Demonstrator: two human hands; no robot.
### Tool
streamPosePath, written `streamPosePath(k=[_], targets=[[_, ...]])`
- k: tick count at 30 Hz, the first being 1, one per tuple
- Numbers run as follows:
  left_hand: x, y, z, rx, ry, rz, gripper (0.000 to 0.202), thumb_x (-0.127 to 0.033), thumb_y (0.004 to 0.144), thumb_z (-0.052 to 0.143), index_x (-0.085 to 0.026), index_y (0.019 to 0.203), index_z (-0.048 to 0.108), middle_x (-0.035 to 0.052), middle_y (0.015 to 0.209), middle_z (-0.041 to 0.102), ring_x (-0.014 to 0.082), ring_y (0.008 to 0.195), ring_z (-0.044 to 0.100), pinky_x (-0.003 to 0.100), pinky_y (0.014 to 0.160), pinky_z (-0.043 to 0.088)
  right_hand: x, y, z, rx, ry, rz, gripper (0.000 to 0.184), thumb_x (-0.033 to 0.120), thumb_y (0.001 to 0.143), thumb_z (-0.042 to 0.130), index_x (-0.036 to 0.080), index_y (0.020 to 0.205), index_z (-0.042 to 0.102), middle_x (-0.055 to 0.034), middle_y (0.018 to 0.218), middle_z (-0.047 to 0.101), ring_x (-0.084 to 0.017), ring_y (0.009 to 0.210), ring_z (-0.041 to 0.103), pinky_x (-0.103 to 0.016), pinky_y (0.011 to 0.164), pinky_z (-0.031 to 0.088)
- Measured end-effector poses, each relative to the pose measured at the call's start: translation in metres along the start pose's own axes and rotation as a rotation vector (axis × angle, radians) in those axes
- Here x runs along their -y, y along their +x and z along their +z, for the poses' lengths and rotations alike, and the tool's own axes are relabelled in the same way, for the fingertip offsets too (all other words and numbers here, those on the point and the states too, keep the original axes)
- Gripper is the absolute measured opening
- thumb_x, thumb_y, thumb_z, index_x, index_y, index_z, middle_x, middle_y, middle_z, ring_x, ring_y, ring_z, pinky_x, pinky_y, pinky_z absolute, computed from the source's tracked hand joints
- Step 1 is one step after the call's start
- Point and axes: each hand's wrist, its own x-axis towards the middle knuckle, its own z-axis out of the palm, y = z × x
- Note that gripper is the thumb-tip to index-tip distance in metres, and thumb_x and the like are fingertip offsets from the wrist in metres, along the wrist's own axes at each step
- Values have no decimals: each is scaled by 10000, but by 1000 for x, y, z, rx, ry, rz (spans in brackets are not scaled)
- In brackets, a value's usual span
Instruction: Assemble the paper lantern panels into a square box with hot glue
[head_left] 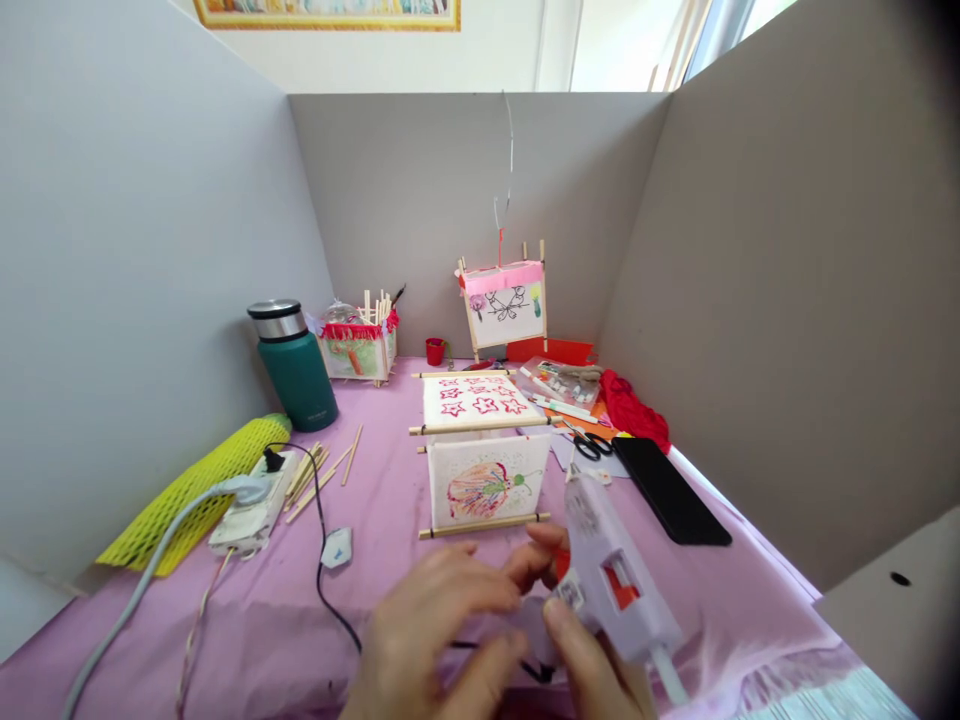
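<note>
At the front of the table my right hand [589, 645] is wrapped round the handle of a pale purple hot glue gun [607, 570]. Its nozzle points up and away, and a white glue stick [667, 675] sticks out of its rear end. Close beside the handle is my left hand [442, 630], fingers apart and somewhat blurred; I see nothing in it. Just beyond both hands stands a box-shaped lantern of wooden sticks and white panels [487, 480]. Red stars cover its top panel, and a coloured drawing fills the front one.
Left are a power strip [251, 510], wooden sticks [349, 460], yellow netting [195, 490] and a teal bottle [296, 370]. Right lie scissors [592, 443], a black phone [667, 490] and red cloth [634, 410]. A second lantern [506, 310] hangs behind. Grey partitions [480, 160] surround the table.
</note>
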Motion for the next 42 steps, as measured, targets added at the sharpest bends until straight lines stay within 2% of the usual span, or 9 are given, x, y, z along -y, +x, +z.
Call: streamPosePath(k=[2, 4, 6, 10, 16, 22, 29, 42], targets=[[10, 9, -14, -165, 88, -186, 79, -235, 852, 559, -232, 894, 627, 25, 844, 691, 171, 780, 648, 286, 703, 519, 2, 6, -1, -74, 110, 47, 338, 339, 916, 400, 359, 1252, 430, -14, 851, 641, -224, 784, 628, -367, 677, 532], [25, 19, -23, -281, 141, -370, 175, -313, 849, 566, -219, 989, 610, 20, 807, 666, 168, 717, 629, 278, 625, 495, 8, 13, -1, -63, 313, 126, 315, 415, 913, 419, 278, 1192, 465, -10, 742, 616, -186, 651, 589, -312, 584, 489], [42, 28, -27, -294, 101, -501, 302, -383, 841, 564, -208, 1086, 584, -1, 724, 639, 165, 649, 614, 282, 601, 480, 17, 22, 1, 14, 497, 242, 346, 488, 888, 456, 219, 1098, 514, 0, 655, 592, -153, 554, 534, -263, 498, 420], [65, 42, -24, -246, -63, -629, 379, -439, 823, 565, -203, 1118, 581, -35, 607, 595, 155, 583, 601, 273, 601, 478, 35, 40, 3, 95, 585, 407, 365, 507, 897, 438, 170, 962, 563, 10, 573, 573, -104, 478, 459, -213, 459, 336], [77, 49, -13, -257, -232, -677, 350, -417, 764, 623, -177, 1018, 623, -21, 625, 606, 142, 536, 580, 250, 528, 475, 46, 66, 6, 139, 652, 427, 434, 527, 896, 393, 150, 822, 595, 1, 496, 571, -87, 409, 444, -200, 443, 342], [86, 50, -9, -264, -224, -640, 255, -396, 769, 614, -165, 869, 651, -12, 607, 608, 135, 514, 572, 246, 522, 471, 47, 80, 14, 152, 668, 481, 442, 551, 852, 434, 148, 769, 595, -8, 476, 575, -90, 390, 448, -189, 409, 359], [85, 50, -10, -265, -255, -621, 215, -365, 768, 613, -170, 842, 666, 4, 682, 659, 128, 526, 582, 243, 535, 490, 46, 86, 20, 155, 662, 493, 430, 537, 853, 434, 151, 745, 588, -5, 458, 572, -82, 377, 438, -177, 398, 360], [85, 49, -11, -267, -231, -608, 207, -347, 756, 613, -161, 828, 670, 17, 707, 664, 136, 551, 588, 247, 543, 497, 44, 89, 21, 171, 663, 499, 423, 534, 853, 430, 162, 719, 580, 2, 430, 564, -78, 353, 414, -173, 383, 349]])
